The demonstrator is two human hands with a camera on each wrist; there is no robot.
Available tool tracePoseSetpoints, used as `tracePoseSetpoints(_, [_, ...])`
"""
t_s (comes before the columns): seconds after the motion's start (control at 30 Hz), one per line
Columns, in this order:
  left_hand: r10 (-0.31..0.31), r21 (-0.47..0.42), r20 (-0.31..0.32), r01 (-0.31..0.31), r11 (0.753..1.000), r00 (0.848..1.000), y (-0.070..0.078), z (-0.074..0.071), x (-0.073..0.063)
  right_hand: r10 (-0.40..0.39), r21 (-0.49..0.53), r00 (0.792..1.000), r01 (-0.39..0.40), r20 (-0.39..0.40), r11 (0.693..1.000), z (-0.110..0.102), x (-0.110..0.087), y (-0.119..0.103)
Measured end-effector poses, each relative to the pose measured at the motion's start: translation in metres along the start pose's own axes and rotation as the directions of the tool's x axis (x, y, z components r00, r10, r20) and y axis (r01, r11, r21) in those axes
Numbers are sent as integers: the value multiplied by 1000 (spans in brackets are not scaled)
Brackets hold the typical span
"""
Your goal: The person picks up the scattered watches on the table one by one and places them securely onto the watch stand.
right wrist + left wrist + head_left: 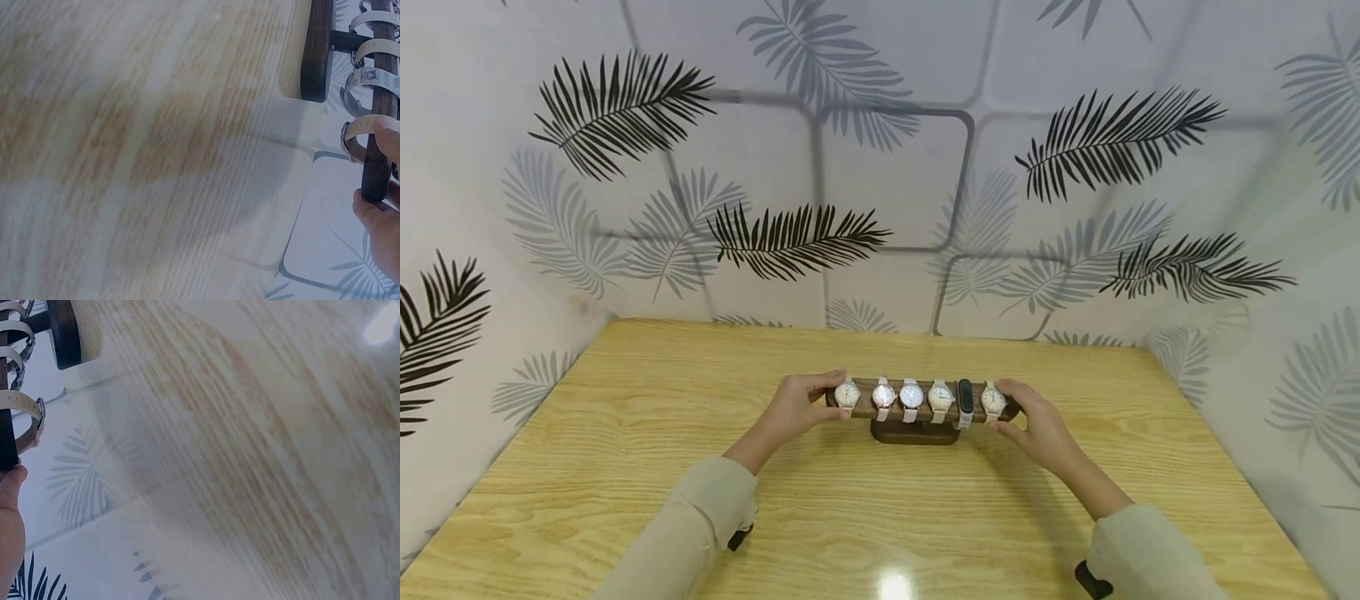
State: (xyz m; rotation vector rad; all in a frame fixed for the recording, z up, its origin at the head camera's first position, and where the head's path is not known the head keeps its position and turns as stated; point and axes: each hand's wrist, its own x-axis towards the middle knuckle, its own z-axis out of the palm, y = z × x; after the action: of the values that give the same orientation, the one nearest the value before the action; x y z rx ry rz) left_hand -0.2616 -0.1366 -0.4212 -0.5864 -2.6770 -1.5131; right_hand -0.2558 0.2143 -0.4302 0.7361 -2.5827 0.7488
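Note:
A dark wooden watch stand [866,399] spans the gap between the two hands, its base [914,432] on or just above the table. Several pale-strapped wristwatches [912,395] and a smart band with a black face [966,397] ring its bar. My left hand [795,406] holds the bar's left end, thumb in front and fingers behind, beside the leftmost watch [847,394]. At the other end my right hand [1039,425] grips the bar near the rightmost watch [993,401]. In the right wrist view, fingers [370,215] touch the bar's end [376,178]. The left wrist view shows only part of the left hand [10,515].
The stand is near the far side of a yellow wood-grain table [880,508]. Behind and beside the table hangs a pale sheet [887,183] with leaf prints. A bright light reflection lies on the table's near part.

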Motion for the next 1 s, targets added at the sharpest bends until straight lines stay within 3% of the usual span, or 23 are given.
tracePoseSetpoints(0.23, [-1, 80, -20, 2, 997, 1000, -1, 1, 2, 21, 3, 1000, -21, 14, 1000, 0, 0, -2])
tracePoseSetpoints(0.47, [60, 187, -50, -50, 981, 997, 0, 6, 2, 3, -10, 1000, -3, -6, 1000, 0, -2, -3])
tracePoseSetpoints(1.0, [95, 233, -76, -75, 970, 993, 2, 9, -2, 3, -9, 1000, -3, -7, 1000, 0, 1, -7])
